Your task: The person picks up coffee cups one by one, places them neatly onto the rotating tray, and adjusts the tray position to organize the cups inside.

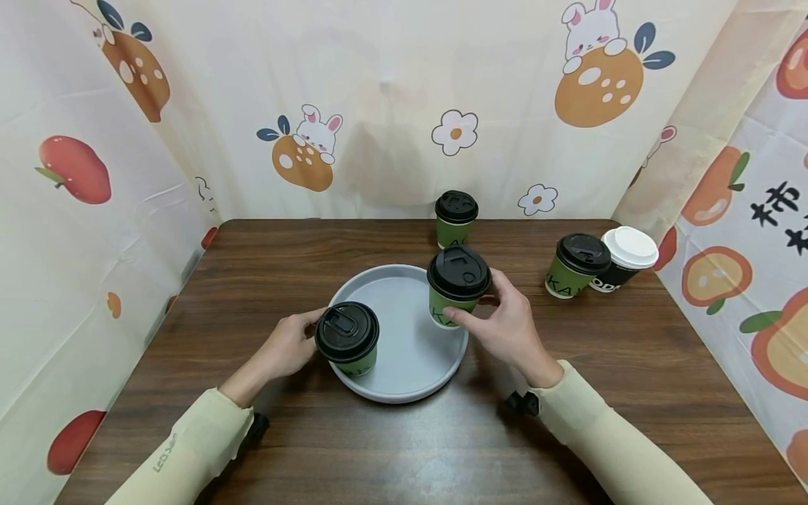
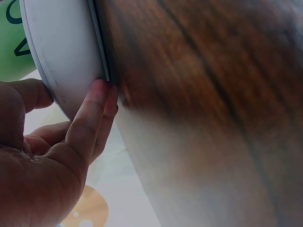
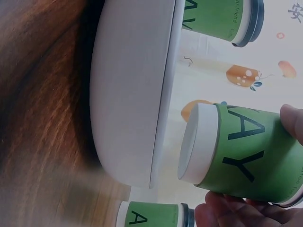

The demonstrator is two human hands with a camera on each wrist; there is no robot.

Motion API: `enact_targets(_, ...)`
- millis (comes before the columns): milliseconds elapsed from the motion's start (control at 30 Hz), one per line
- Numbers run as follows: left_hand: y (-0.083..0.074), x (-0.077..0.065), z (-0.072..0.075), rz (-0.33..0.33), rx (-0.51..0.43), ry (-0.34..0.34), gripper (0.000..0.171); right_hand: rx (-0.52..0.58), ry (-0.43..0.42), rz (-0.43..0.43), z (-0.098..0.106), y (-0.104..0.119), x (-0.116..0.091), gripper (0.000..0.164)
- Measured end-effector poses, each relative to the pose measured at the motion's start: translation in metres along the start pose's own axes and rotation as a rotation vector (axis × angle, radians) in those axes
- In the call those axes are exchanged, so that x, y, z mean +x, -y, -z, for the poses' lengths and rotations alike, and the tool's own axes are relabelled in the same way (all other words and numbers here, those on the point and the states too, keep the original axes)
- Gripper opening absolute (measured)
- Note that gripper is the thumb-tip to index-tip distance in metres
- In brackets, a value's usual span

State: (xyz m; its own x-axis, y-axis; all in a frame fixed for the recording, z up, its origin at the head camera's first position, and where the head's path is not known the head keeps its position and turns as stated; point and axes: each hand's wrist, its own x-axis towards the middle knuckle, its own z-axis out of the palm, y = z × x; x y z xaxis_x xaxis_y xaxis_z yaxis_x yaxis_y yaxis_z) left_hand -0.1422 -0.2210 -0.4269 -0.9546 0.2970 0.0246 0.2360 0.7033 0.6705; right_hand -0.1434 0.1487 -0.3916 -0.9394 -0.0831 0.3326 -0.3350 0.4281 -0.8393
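Observation:
A round grey tray (image 1: 404, 372) lies on the table. My left hand (image 1: 292, 344) grips its left edge, with the thumb at the rim and fingers (image 2: 87, 118) against the lower side in the left wrist view. On the tray's left part stands a green paper coffee cup (image 1: 356, 365) with a black lid, just beside that hand. My right hand (image 1: 508, 326) holds another green coffee cup (image 1: 448, 305), also black-lidded, over the tray's right side. In the right wrist view this held cup (image 3: 251, 151) is tipped relative to the tray wall (image 3: 132, 94), its base apart from it.
One green cup with a black lid (image 1: 456, 217) stands behind the tray at the table's back edge. At the back right are another green cup (image 1: 568, 277) and a black cup with a white lid (image 1: 631, 249), side by side. Printed curtains (image 1: 391, 84) surround the wooden table (image 1: 252, 266).

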Motion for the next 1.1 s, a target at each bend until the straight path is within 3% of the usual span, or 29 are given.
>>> enact_targets(1100,0.001,0.0,0.0,-0.006,-0.005,-0.001,0.044,0.02,0.122,0.045,-0.01,0.003,-0.01,0.074)
